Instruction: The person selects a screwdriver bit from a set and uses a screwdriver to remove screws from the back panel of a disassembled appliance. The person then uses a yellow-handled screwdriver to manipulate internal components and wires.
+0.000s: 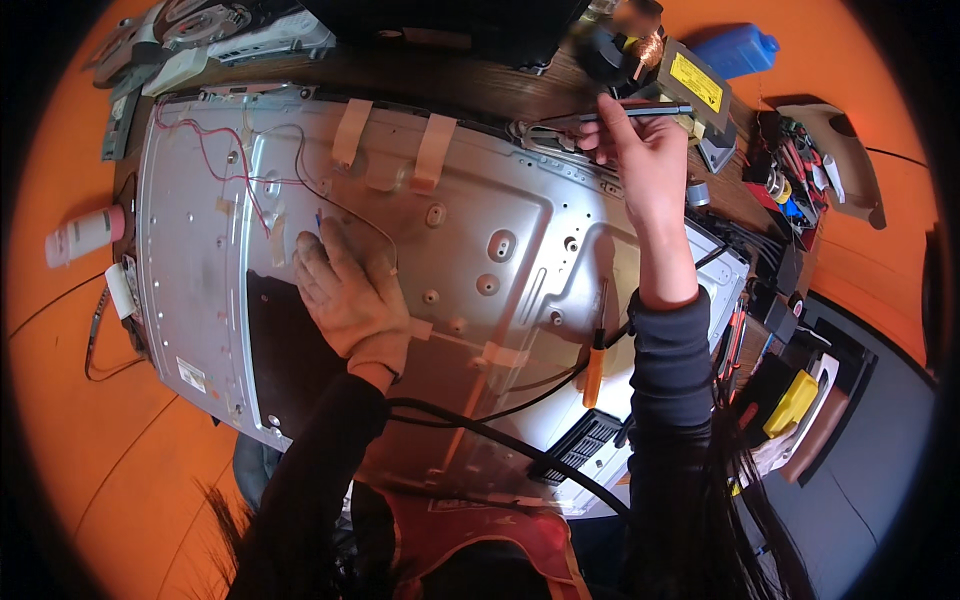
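Note:
A large silvery sheet-metal panel (400, 210) with embossed ridges and screw holes lies under both hands. My left hand (350, 295), in a tan glove, rests on its middle left part with the fingers stretched forward. By those fingertips are a small blue piece (318, 218) and a strip of beige tape (277, 240). Thin red wires (240, 175) run over the panel's far left. Bare and raised over the far right edge, my right hand (645, 150) is closed on a slim dark pen-shaped tool (660, 109); its exact kind is unclear.
An orange-handled screwdriver (594, 375), a black cable (470, 425) and a black slotted part (578, 445) lie at the panel's near right. Beyond the right edge sits a cardboard box (845, 160) beside assorted tools. A blue bottle (738, 50) is far right; a pinkish-white bottle (85, 235), left.

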